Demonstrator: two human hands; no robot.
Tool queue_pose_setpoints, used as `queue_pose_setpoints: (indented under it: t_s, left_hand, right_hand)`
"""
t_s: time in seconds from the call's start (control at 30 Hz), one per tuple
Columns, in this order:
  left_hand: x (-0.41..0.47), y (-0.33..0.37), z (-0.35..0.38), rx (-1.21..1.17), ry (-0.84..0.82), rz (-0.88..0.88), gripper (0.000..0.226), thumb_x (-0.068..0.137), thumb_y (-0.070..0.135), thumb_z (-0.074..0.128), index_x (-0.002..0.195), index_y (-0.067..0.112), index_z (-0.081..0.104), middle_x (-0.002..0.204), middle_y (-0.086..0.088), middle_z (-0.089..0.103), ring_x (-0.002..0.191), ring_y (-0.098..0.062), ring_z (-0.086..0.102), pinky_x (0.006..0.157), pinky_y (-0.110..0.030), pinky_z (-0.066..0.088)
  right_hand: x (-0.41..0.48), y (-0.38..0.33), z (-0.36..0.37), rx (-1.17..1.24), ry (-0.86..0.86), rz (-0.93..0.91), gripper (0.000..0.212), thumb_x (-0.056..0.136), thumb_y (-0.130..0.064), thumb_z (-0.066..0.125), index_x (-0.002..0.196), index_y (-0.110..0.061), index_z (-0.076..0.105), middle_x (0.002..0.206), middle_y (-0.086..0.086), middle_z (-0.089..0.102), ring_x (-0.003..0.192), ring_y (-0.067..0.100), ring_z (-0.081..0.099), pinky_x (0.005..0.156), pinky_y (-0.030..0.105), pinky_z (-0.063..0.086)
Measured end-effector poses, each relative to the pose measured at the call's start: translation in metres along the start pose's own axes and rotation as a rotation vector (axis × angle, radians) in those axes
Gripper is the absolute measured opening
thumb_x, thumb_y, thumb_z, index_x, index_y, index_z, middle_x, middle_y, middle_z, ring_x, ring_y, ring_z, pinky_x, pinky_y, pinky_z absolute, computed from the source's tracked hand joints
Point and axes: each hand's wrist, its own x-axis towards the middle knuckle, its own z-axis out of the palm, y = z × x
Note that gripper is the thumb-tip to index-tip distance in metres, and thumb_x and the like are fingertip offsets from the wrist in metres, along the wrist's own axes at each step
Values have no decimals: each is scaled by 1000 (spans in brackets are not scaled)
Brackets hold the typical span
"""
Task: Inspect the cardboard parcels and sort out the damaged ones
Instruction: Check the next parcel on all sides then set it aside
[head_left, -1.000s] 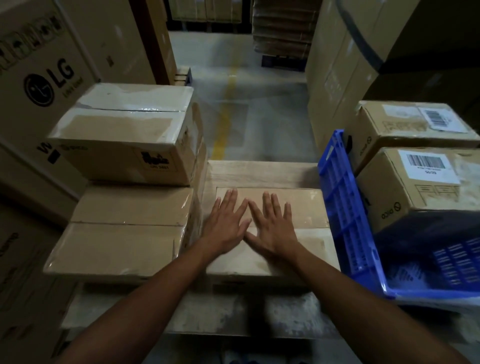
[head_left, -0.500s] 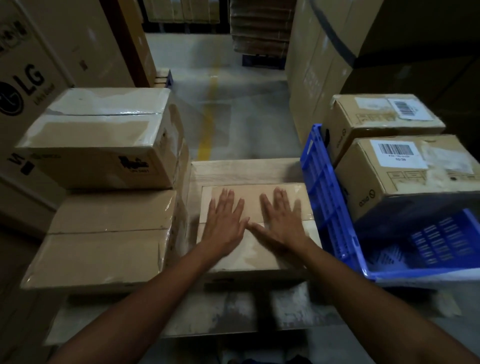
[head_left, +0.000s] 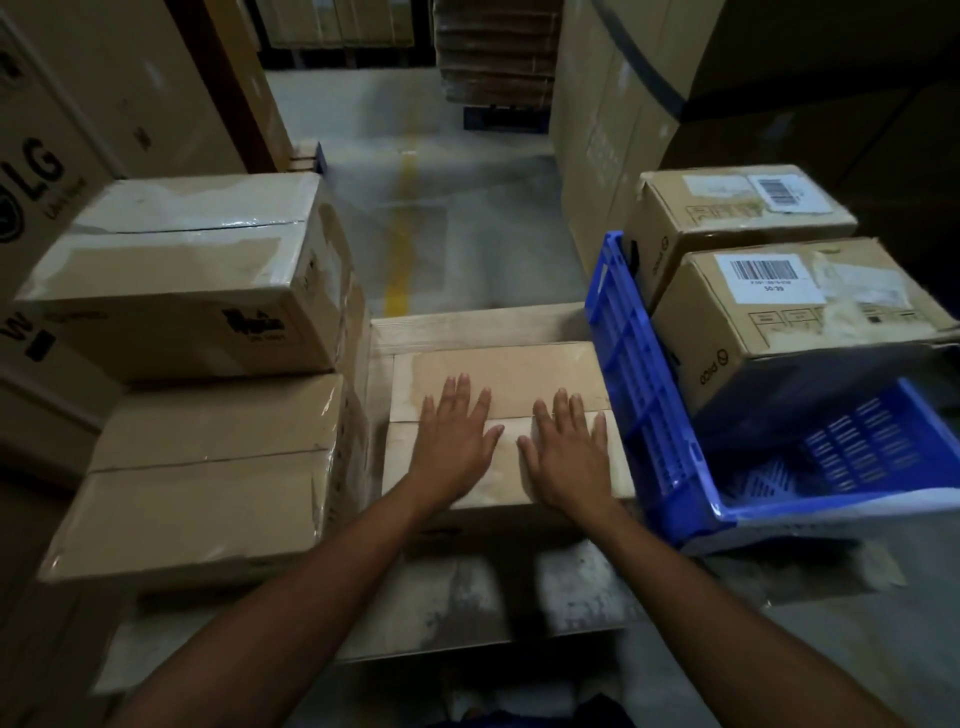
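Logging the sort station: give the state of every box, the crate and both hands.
Centre parcel: closed, seam taped.
Left hand: open, flat on that parcel.
Right hand: open, flat beside it.
Lower left box: taped shut, bottom of stack.
Top left box: taped shut, stacked on it.
Near right box: closed, barcode label, peeled patches.
Far right box: closed, barcode label.
Crate: tilted.

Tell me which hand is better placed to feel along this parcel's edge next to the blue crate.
Right, probably. The right hand lies flat on the right half of the parcel, nearest that edge and the blue crate. The left hand lies flat further left, toward the stacked parcels.
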Motion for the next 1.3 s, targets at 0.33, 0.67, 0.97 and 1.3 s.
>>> queue_pose_setpoints:
  t_s: [0.33,0.67,0.97,1.3]
  left_hand:
    - [-19,6,0,49,32,159,49,106,44,32,147,19,43,159,-14,31,146,-32,28,118,-44,24]
    - [-44,8,9,-12,58,199,79,96,62,15,149,10,43,157,-20,35,145,-35,33,120,-47,25]
    - [-45,6,10,58,251,306,50,99,43,38,113,7,70,117,-20,68,105,-36,65,89,-44,54]
    - [-44,-2,20,-23,383,572,27,98,29,48,95,10,67,101,-13,66,91,-26,61,77,-39,54]
  right_hand:
    - [-11,2,1,-38,-23,-119,66,104,-50,25,156,-10,29,166,16,20,156,28,11,125,49,8]
    - [-23,-2,6,-41,104,-100,58,97,-41,29,139,-11,56,147,12,54,142,27,43,117,49,30]
    - [-28,5,6,29,79,-189,69,95,-50,27,137,-4,56,147,19,52,142,34,43,118,54,27]
    - [-50,13,25,175,443,-264,31,93,-33,49,102,-15,72,114,9,71,107,30,68,101,49,43]
